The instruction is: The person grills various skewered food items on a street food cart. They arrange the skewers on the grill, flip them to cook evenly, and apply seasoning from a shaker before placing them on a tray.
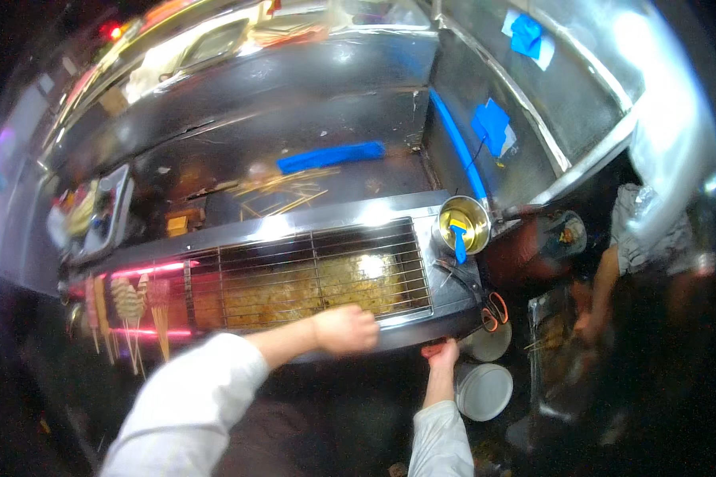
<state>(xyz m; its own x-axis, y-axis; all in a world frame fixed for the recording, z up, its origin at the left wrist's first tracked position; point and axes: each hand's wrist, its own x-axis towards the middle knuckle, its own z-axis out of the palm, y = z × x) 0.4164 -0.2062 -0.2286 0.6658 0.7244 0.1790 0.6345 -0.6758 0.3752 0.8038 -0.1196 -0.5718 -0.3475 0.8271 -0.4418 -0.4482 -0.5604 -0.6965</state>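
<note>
Over the front edge of a long metal grill (388, 330), my left hand (347, 330) is curled into a blurred fist, with no object visible in it. My right hand (445, 354) is lower, by the front right corner, with its fingers bent. Something small and reddish (432, 350) shows at its fingertips; whether it is held is unclear. A wire rack (315, 262) covers the grill's middle and right, above a greasy tray (274, 292). Several skewers of food (159, 293) lie across the left end beside glowing pink-red heating tubes (155, 269).
On the right end stands a metal pot (484, 225) with a blue brush (460, 243). Orange-handled scissors (499, 305) hang nearby, above a lidded white bucket (490, 392). Loose bamboo skewers (292, 189) lie behind the grill. Another person's arm (604, 286) is at far right.
</note>
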